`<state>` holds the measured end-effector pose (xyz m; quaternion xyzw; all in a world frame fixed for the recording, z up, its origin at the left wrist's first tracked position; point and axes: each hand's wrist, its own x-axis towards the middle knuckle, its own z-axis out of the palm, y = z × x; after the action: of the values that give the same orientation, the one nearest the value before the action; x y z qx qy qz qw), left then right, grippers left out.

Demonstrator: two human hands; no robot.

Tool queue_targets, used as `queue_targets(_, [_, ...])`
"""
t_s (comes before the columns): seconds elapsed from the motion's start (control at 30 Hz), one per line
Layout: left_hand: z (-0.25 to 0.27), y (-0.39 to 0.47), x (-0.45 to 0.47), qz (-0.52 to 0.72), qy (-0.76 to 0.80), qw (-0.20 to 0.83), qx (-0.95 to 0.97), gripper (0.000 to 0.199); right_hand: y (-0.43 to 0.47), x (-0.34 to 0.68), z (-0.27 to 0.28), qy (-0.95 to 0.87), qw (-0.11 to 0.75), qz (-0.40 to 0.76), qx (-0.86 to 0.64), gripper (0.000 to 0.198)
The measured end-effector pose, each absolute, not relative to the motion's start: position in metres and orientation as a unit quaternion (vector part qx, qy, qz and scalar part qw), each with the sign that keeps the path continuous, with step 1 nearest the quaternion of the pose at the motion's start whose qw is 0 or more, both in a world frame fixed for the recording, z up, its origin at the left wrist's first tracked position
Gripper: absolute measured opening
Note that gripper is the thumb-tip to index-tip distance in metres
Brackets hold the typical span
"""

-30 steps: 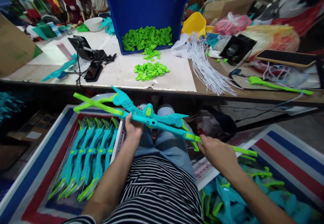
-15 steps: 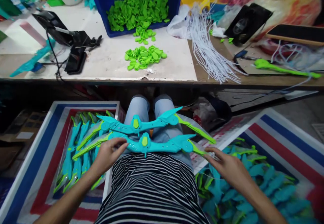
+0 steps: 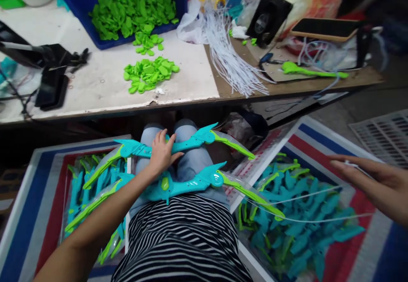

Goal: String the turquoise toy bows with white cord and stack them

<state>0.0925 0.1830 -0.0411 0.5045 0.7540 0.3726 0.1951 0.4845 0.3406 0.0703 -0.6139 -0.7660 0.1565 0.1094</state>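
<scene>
Two turquoise and lime-green toy bows lie across my lap, one behind the other. My left hand (image 3: 162, 152) is closed over the middle of the far toy bow (image 3: 191, 142), hiding most of its green centre piece. The forearm crosses above the left part of the near toy bow (image 3: 191, 187). Out to the right, my right hand (image 3: 376, 180) pinches white string (image 3: 325, 221). Two lengths of this string run from the near bow's right limb toward that hand, fairly taut.
Two boxes lined with striped sheeting flank my legs; the left box (image 3: 47, 188) and right box (image 3: 306, 124) hold many bows. On the table are a blue bin (image 3: 76, 14) of green pieces, a small green pile (image 3: 149, 72), white strings (image 3: 219, 52) and a phone (image 3: 325, 27).
My right hand has moved right, away from the near bow's limb, drawing string out. My left hand has shifted from the near bow's left side onto the far bow's middle. The view has turned right.
</scene>
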Motion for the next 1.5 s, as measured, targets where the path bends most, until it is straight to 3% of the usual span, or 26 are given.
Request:
queue_targets(0.07, [-0.014,0.205,0.119,0.482,0.671,0.269,0.494,0.048,0.331,0.458,0.091,-0.738,0.142,0.298,-0.589,0.055])
queue_targets(0.13, [0.018,0.232,0.158,0.539,0.535,0.409,0.506,0.049,0.320,0.420,0.109,-0.713,0.205,0.420,-0.523,0.049])
queue_targets(0.27, [0.067,0.274,0.238,0.487,0.288,0.700,0.435,0.032,0.318,0.355,0.135,-0.648,0.343,0.583,-0.349,0.031])
queue_targets(0.33, [0.074,0.280,0.257,0.435,0.253,0.781,0.371,0.020,0.331,0.344,0.146,-0.629,0.393,0.587,-0.324,0.018])
queue_targets(0.4, [0.069,0.278,0.253,0.406,0.271,0.811,0.322,0.020,0.353,0.353,0.156,-0.611,0.453,0.549,-0.347,0.015])
queue_targets(0.63, [0.035,0.265,0.189,0.401,0.384,0.789,0.262,0.022,0.459,0.460,0.133,-0.451,0.593,0.368,-0.557,0.038])
queue_targets(0.73, [0.032,0.273,0.184,0.424,0.403,0.779,0.225,0.017,0.476,0.483,0.103,-0.485,0.512,0.205,-0.678,0.045])
queue_targets(0.8, [0.033,0.284,0.186,0.451,0.411,0.768,0.193,0.013,0.462,0.479,0.085,-0.550,0.439,0.088,-0.705,0.034])
queue_targets(0.87, [0.036,0.298,0.190,0.480,0.418,0.753,0.168,0.011,0.430,0.459,0.068,-0.625,0.396,0.046,-0.671,0.025])
queue_targets(0.9, [0.037,0.304,0.192,0.491,0.419,0.747,0.161,0.010,0.410,0.446,0.059,-0.679,0.366,0.065,-0.633,0.024])
queue_targets(0.97, [0.038,0.316,0.198,0.502,0.418,0.741,0.156,0.009,0.371,0.414,0.040,-0.747,0.334,0.251,-0.517,0.025])
queue_targets(1.13, [0.032,0.333,0.213,0.492,0.437,0.735,0.162,0.009,0.331,0.353,0.002,-0.669,0.331,0.527,-0.406,0.025])
queue_targets(1.3, [0.027,0.338,0.218,0.466,0.463,0.731,0.184,0.011,0.340,0.343,-0.007,-0.564,0.315,0.640,-0.416,0.026])
queue_targets(1.5, [0.018,0.343,0.224,0.425,0.478,0.729,0.245,0.009,0.340,0.339,-0.009,-0.510,0.302,0.685,-0.423,0.033])
